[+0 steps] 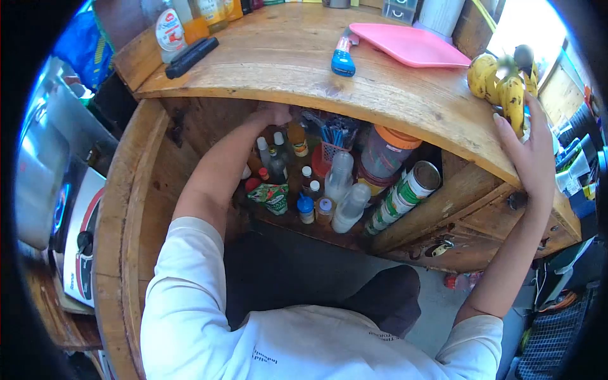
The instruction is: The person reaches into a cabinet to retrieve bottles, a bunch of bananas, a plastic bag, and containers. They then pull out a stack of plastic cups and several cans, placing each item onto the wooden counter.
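My left hand (pixel 277 115) reaches into the open wooden cabinet, just under the counter edge, above several small bottles; its fingers are mostly hidden there. Below it stand a dark glass bottle (pixel 277 168), an orange-brown bottle (pixel 296 138) and a green pouch (pixel 272 199). My right hand (pixel 534 149) rests on the counter's right edge, thumb and fingers apart, with its fingertips right by a bunch of bananas (pixel 510 95). Stacked clear plastic cups (pixel 348 210), a pink basket (pixel 332 152) of blue-and-white items and an orange-lidded tub (pixel 385 152) fill the cabinet's middle.
A row of green-and-white cans (pixel 405 197) leans at the cabinet's right side. On the wooden counter (pixel 272 63) lie a pink tray (pixel 408 43), a blue-handled tool (pixel 343 60) and a black elongated object (pixel 192 57). The cabinet door (pixel 130 221) stands open at left.
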